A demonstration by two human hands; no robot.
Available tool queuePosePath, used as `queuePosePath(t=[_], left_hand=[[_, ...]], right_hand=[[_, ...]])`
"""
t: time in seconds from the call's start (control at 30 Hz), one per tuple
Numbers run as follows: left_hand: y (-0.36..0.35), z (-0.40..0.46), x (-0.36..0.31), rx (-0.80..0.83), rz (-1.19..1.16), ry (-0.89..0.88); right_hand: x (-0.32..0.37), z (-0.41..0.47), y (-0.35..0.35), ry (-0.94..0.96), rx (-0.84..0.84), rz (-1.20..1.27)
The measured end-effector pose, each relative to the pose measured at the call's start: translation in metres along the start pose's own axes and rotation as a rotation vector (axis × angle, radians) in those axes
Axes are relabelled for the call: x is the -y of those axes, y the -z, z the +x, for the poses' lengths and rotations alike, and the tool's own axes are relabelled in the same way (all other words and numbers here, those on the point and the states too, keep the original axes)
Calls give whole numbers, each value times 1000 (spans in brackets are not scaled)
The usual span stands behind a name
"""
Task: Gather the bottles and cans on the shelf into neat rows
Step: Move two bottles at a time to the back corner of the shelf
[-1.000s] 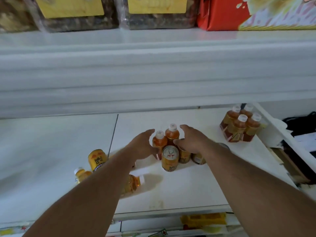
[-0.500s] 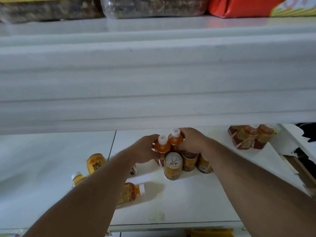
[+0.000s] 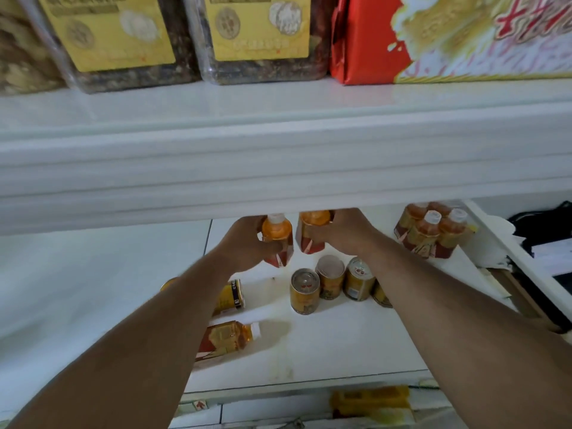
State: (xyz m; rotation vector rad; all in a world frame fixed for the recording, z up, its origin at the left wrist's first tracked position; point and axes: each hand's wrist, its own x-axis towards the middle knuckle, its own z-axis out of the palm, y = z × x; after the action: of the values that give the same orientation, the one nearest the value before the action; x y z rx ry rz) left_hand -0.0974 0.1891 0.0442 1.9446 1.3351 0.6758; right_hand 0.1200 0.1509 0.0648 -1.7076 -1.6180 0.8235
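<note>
My left hand (image 3: 244, 246) grips an orange tea bottle with a white cap (image 3: 277, 235), held above the white shelf (image 3: 325, 345). My right hand (image 3: 346, 232) grips a second orange bottle (image 3: 312, 230); its cap is hidden behind the upper shelf's edge. Both bottles are lifted clear of the cans. Below them stand three gold cans (image 3: 305, 291), with a further can partly hidden behind my right forearm. A can (image 3: 230, 294) lies on its side under my left forearm, and a bottle (image 3: 230, 337) lies on its side nearer the front.
Several upright orange bottles (image 3: 431, 232) are grouped at the shelf's back right. The upper shelf's thick white edge (image 3: 278, 168) overhangs close above my hands. On it stand clear tubs with yellow labels (image 3: 257, 35) and a red box (image 3: 448, 35).
Both hands closed round the two bottles and lifted them up and back, away from the cans. The camera tilted upward.
</note>
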Motion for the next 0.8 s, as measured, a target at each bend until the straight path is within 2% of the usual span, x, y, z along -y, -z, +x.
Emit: queuePosePath(t=[0.2,0.5,0.8], left_hand=[[-8,-31,-22,-13,-24,-4],[-39,-94,-61,-7,-141,17],[-74,-159,-101,-26,-90,57]], right_hand=[[9,-37,14,61,-86,48],[-5,-104,39,105,-77,157],[-31,-177,64,79,-96,210]])
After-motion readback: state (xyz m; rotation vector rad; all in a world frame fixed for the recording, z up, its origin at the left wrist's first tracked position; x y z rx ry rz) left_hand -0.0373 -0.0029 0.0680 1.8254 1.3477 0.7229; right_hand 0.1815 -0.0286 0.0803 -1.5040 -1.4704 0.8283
